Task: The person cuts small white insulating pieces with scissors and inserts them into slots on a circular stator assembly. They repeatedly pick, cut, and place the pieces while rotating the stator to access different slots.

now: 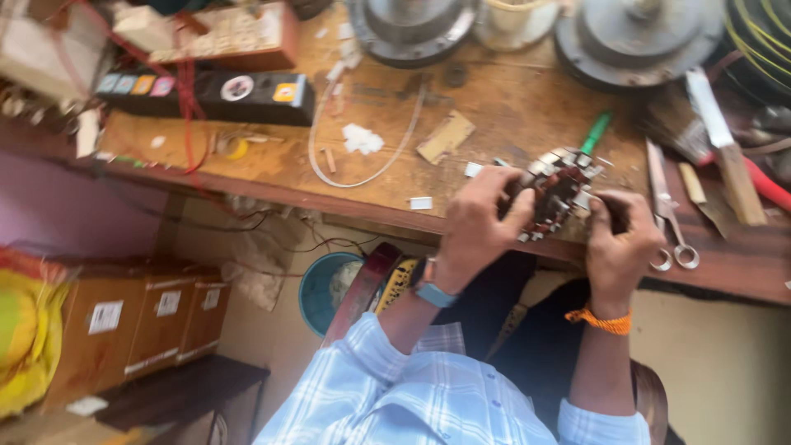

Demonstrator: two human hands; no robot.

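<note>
Two hands hold one small motor part (558, 191) with metal teeth and copper wire, at the front edge of the wooden worktop (503, 107). Our left hand (478, 222) wraps its fingers around the left side. Our right hand (620, 239) pinches the right side. We think the part could slip off the edge and fall. A thin wire could snap if we pull hard. The scissors (669, 222) lie just beside our right hand and could poke us.

Three brown cardboard boxes (136, 325) stand in a row at lower left under the bench — each with a small white rectangular label (105, 316) on its side
</note>
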